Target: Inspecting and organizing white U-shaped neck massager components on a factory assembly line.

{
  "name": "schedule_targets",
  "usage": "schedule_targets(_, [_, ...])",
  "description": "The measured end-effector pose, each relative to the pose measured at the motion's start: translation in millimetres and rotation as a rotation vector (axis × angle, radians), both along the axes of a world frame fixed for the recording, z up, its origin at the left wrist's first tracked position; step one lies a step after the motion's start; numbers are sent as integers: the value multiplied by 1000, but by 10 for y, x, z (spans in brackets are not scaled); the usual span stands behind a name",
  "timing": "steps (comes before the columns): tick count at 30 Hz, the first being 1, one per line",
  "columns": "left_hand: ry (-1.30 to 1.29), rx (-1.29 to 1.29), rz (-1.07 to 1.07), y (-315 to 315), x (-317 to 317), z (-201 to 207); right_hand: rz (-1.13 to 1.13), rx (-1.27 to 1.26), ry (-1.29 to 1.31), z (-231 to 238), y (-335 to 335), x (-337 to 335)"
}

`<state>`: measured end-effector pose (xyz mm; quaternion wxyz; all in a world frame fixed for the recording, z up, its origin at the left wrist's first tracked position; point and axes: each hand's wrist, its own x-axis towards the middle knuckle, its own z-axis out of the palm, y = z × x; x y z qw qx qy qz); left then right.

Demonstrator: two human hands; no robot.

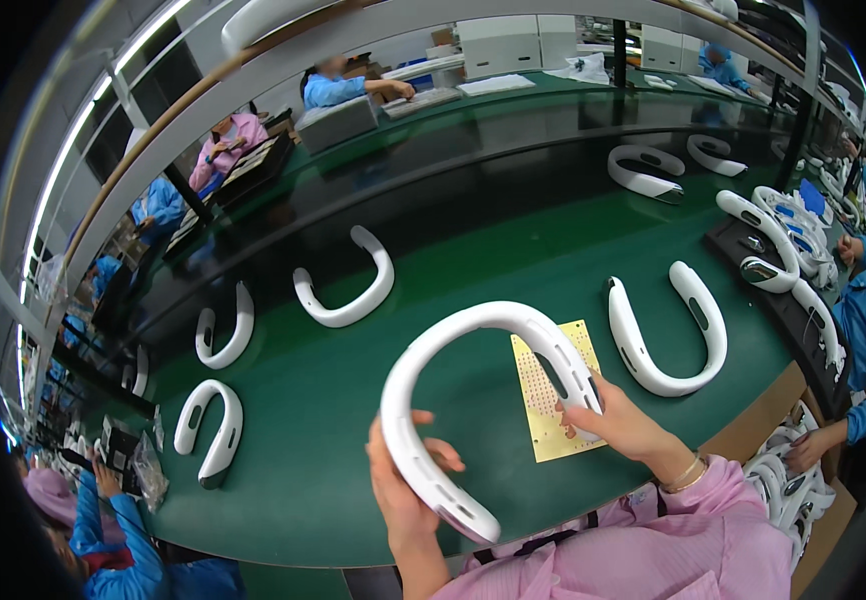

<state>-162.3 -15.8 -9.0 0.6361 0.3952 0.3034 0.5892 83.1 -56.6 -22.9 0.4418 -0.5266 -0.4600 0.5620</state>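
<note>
Between my two hands is a white U-shaped neck fan [486, 318], raised over the green table with its curve away from me. My left hand [408, 480] wraps round its left arm, fingers curling inside the loop. The end of its right arm is gripped by my right hand [608, 415], thumb on top. Slots show along both arms of the fan. Beneath the right arm lies a yellow sheet [543, 425] with rows of small marks, partly covered by the fan and my right hand. Another white neck fan [668, 375] rests just right of the sheet.
More neck fans lie on the green table [303, 480] to the left and on the dark conveyor [513, 165] beyond. At right stand a black tray [753, 270] with fans and a cardboard box [763, 415] full of them. Co-workers in blue sit at both sides.
</note>
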Motion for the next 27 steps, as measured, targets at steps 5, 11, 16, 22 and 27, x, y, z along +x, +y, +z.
schedule_targets(5, [133,-88,238,230,112,-425,172,221,-15,470,-221,55])
schedule_targets(11, [-77,-261,43,284,277,-533,339,141,107,839,-240,-102])
schedule_targets(16, [-90,-417,-185,323,221,-694,164,635,-238,786,-170,-239])
schedule_targets(22, [-197,-214,-444,7,127,-286,220,1149,-623,850,283,104])
schedule_targets(27, [345,300,-253,51,-46,-149,-203,753,-164,660,325,175])
